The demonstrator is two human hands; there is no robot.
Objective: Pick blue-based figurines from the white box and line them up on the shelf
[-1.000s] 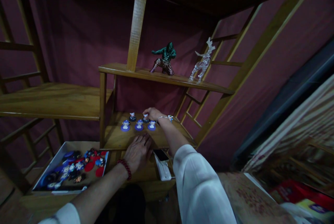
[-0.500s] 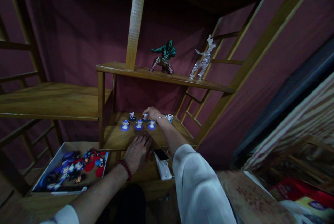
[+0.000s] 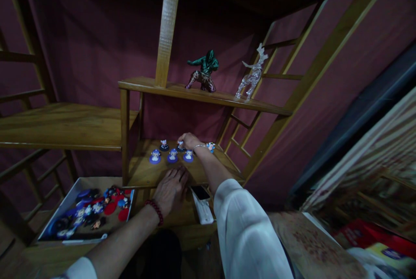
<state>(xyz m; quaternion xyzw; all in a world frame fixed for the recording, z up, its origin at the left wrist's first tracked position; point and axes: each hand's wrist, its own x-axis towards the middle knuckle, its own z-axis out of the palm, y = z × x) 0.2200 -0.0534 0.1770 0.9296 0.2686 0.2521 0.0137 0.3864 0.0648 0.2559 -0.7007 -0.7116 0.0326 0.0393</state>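
Head view: touching black-based figurine (image 3: 180, 146) on lower shelf (image 3: 143, 170) with right hand (image 3: 190, 141), fingers curled, cannot tell whether gripping; resting left hand (image 3: 169, 190) palm-down near front edge, fingers loosely extended, empty.

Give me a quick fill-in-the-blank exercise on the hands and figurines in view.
1. The ____ hand is at a dark-based figurine.
2. The front row has ____ purple-based figurines.
3. The bead bracelet on the left wrist is ____.
4. The box of figurines is on the person's ____ side.

Missing words: right; three; red; left.
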